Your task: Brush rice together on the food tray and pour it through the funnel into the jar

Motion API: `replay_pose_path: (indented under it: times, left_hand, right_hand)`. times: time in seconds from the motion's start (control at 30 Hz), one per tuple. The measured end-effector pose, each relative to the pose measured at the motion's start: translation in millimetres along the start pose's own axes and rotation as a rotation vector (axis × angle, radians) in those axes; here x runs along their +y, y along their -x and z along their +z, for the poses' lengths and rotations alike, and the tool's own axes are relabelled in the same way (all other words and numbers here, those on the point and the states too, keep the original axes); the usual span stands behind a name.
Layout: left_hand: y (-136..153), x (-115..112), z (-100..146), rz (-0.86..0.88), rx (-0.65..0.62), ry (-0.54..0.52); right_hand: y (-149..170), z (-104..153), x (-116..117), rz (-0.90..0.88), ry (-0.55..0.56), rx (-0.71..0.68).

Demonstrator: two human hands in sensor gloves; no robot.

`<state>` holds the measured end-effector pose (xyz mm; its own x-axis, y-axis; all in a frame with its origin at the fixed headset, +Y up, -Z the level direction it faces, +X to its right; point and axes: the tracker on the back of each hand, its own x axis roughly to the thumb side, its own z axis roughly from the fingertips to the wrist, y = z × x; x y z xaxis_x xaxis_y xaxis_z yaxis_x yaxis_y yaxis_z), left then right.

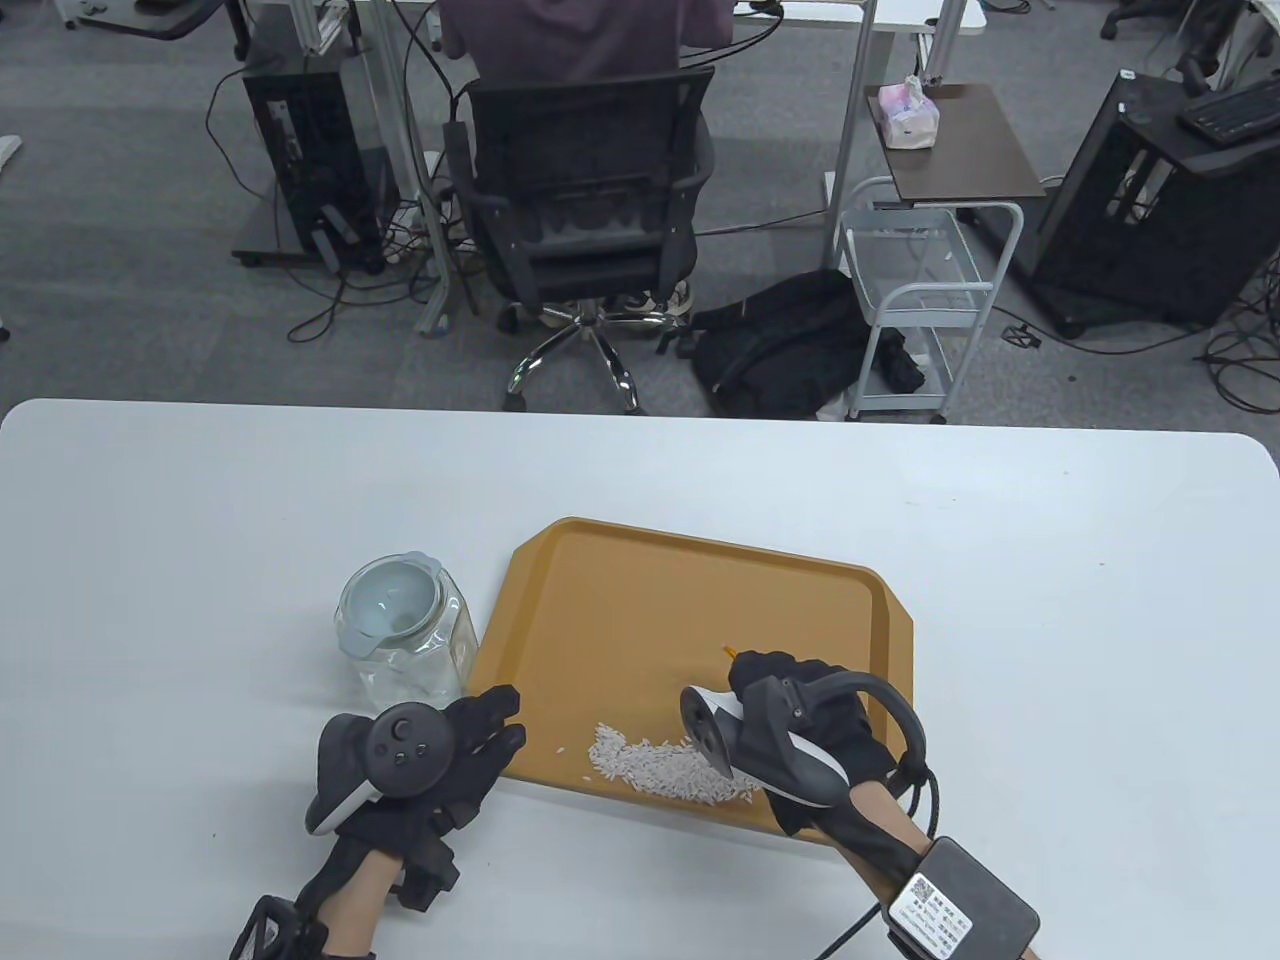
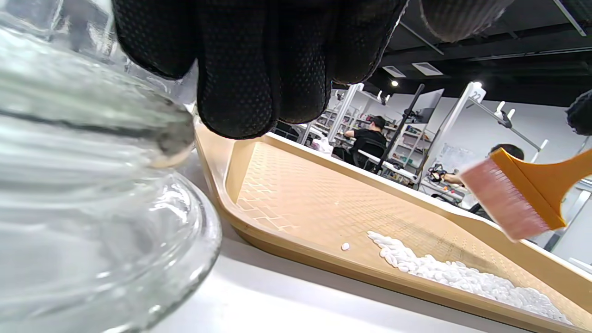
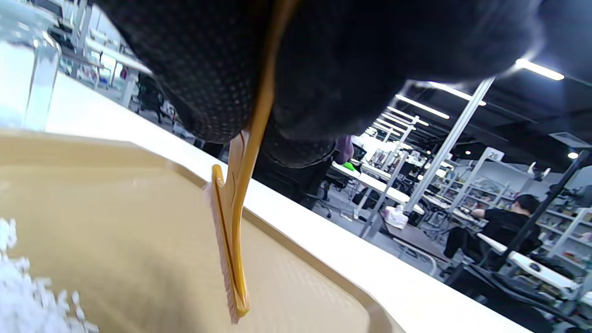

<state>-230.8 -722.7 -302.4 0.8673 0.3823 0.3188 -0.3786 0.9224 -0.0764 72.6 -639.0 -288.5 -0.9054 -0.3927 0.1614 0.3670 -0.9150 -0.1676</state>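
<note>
A tan food tray [image 1: 680, 620] lies mid-table. White rice [image 1: 665, 770] is heaped in a strip along its near edge. My right hand [image 1: 790, 690] hovers over the tray's near right part and grips an orange brush [image 2: 508, 203] with pink bristles. The bristles hang just right of the rice [image 2: 453, 273], slightly above the tray floor [image 2: 300, 194]. The brush [image 3: 233, 249] shows edge-on in the right wrist view. A glass jar [image 1: 410, 650] with a pale funnel [image 1: 392, 603] in its mouth stands left of the tray. My left hand [image 1: 490, 725] lies with straight fingers between the jar and the tray's near left corner, holding nothing.
The white table has bare surface to the left, right and behind the tray. Beyond the far edge are an office chair [image 1: 590, 200] with a seated person, a black backpack [image 1: 780, 340] and a small white cart [image 1: 920, 290].
</note>
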Motion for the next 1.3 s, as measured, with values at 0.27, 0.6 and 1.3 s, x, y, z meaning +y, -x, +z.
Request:
replay_pose_path:
  times: [0.27,0.6,1.3]
  left_hand:
    - [-2,-4,-1,-0.001,-0.014,0.031]
    - [-1,-4,0,0.01,-0.022,0.025]
    - [11,9,5,-0.005,0.085,-0.074]
  right_hand:
    - [-16,1,17,0.151,-0.073,-0.009]
    - [-74,-12,8,0.135,-0.017,-0.058]
    - [-147,-45,-45,-0.074,0.183,-0.167]
